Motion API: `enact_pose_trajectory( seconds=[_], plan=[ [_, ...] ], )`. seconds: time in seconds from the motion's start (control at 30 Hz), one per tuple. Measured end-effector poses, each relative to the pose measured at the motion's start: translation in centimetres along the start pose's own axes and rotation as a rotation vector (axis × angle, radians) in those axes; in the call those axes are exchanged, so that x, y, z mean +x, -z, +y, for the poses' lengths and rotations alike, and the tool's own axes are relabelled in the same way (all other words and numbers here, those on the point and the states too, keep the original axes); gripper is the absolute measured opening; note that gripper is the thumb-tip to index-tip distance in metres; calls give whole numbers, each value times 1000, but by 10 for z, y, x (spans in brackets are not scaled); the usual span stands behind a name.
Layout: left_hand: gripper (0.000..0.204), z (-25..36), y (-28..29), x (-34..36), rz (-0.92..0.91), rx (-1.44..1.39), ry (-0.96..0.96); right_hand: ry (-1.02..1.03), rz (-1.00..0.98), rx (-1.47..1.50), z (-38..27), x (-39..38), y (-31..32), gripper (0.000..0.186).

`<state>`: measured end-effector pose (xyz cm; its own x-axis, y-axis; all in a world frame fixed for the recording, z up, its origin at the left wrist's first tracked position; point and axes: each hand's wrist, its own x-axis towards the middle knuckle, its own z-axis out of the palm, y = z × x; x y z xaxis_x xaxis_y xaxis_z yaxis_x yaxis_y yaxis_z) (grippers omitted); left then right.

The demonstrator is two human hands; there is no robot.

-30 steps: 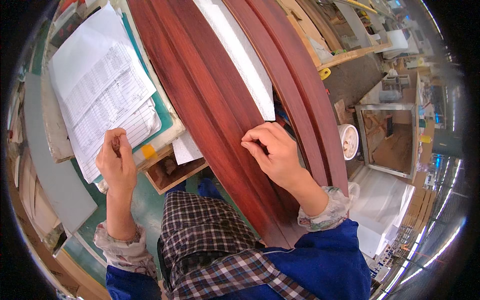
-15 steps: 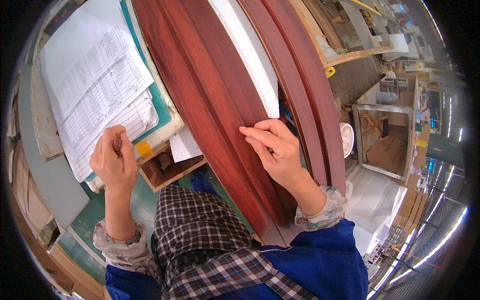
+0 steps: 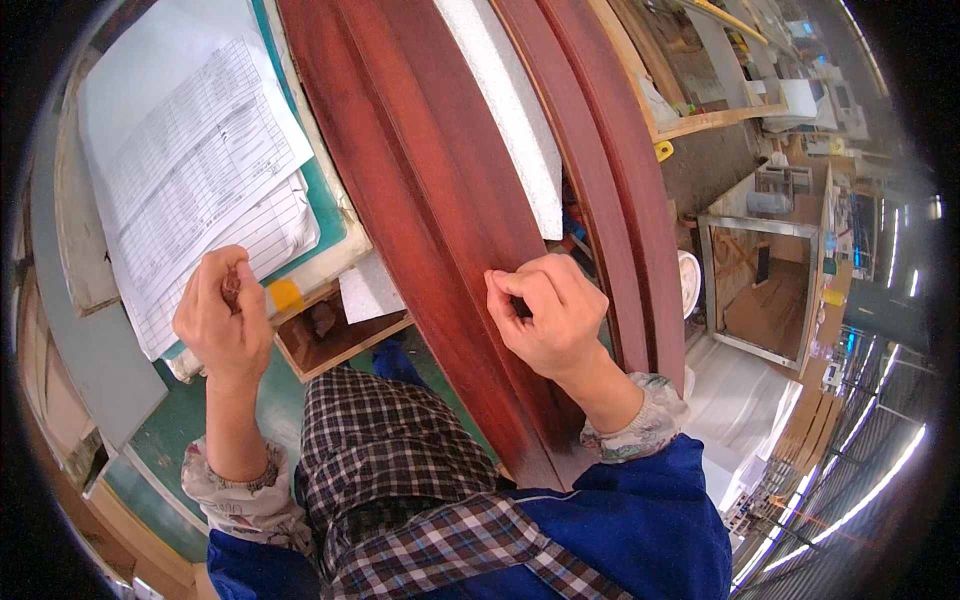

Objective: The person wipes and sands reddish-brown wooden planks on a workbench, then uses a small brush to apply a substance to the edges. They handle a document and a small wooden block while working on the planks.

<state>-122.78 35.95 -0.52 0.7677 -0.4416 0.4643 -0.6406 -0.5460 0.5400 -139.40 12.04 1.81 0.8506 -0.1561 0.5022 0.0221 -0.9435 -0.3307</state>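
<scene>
My left hand [image 3: 228, 315] is closed around a small reddish-brown lump [image 3: 232, 290], mostly hidden by the fingers. It is raised near the lower corner of a stack of printed sheets [image 3: 200, 150]. Over a long, dark red wooden board [image 3: 400, 190] with lengthwise grooves, my right hand [image 3: 550, 315] is curled, thumb and fingertips pinched together. Whatever lies between those fingertips, if anything, is too small to make out. The fingertips are at the board's face; whether they touch it I cannot tell.
A white foam strip [image 3: 505, 90] separates the board from a second grooved red board [image 3: 620, 180]. Below the papers is an open wooden drawer [image 3: 345, 335]. To the right are a round white tub [image 3: 688, 283] and a metal-framed box [image 3: 765, 280]. A grey panel [image 3: 90, 330] stands far left.
My right hand has shifted slightly, its fingers curling from a stretched pinch into a tighter one. My left hand still grips the lump. The view has shifted slightly.
</scene>
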Motion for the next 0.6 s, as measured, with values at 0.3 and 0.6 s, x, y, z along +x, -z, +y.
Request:
enact_pose_trajectory(
  seconds=[0.3, 0.6],
  plan=[
    [4, 0, 1, -1, -7, -20, 15, -109, -62, 64, 2, -1, 2, 20],
    [5, 0, 1, -1, 1, -10, 21, -179, -118, 104, 0, 6, 7, 18]
  ],
)
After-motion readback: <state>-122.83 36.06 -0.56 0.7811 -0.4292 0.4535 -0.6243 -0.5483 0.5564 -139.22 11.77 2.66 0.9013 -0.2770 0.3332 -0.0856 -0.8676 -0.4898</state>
